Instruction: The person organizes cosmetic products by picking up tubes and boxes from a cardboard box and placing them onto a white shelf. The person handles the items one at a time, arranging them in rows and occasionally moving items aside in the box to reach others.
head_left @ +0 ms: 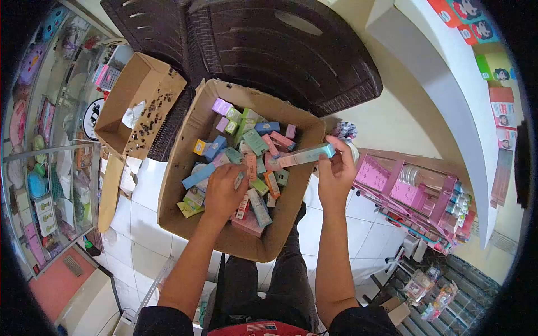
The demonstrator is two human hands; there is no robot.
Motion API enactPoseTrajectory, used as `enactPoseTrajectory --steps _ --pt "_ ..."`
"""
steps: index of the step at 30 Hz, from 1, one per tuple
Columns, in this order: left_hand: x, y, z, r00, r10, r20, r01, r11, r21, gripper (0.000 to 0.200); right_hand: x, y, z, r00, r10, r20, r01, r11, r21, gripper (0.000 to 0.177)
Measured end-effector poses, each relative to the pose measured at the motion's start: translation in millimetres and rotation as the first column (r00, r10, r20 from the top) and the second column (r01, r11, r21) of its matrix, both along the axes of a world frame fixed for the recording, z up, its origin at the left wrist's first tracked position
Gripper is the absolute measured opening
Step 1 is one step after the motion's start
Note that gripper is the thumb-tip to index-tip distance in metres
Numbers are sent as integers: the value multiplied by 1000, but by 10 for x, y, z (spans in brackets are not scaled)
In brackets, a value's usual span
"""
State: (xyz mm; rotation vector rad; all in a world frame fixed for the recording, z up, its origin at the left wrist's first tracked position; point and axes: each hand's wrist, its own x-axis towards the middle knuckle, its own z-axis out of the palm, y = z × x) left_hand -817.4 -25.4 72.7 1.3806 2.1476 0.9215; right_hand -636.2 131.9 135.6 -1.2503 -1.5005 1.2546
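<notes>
Near the foot of the view is a red shirt [262, 329] with a striped flag print; the lettering under it is cut off. The cardboard box [224, 242] lies past the knees, and inside it, by the near edge, a grey-blue carton [260, 208] leans over a pink carton [242, 225].

The left hand [223, 191] reaches in over the middle of the pile, its fingers bent down among the cartons beside a salmon carton [251, 168]; whether they have closed on anything, I cannot tell. The right hand [336, 168] pinches the teal end of a long slim carton [305, 157] between thumb and fingers. That end pokes out over the right edge, near the far right corner, while the other end lies above the pile.

A light pinch seems best, as thin card would likely crease. The long carton should be lifted clear of the edge and its neighbours, with the left fingers parting the heap gently rather than pressing.

A lilac carton [222, 106] lies toward the far left corner. Print shows on several cartons, but none is legible. Beyond the far edge stands a brown chair [280, 56]; at upper right, packs [502, 109] bear cartoon figures and unreadable labels.
</notes>
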Motion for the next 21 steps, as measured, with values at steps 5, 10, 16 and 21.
enactPoseTrajectory --steps 5,10,16,21 --pt "13 174 -122 1000 -15 -28 15 1000 0 24 37 -18 -15 999 24 44 -23 1000 -7 36" --pt "50 148 -103 999 28 30 -29 999 20 24 -45 -58 -6 994 104 25 -102 993 -61 33" --pt "305 -90 -155 980 -7 200 30 993 -114 26 -172 -85 -122 982 176 -69 -185 969 -167 27" --pt "527 -260 -281 977 125 174 -66 947 -314 35 -267 -79 -124 981 192 -14 -187 934 -304 27"
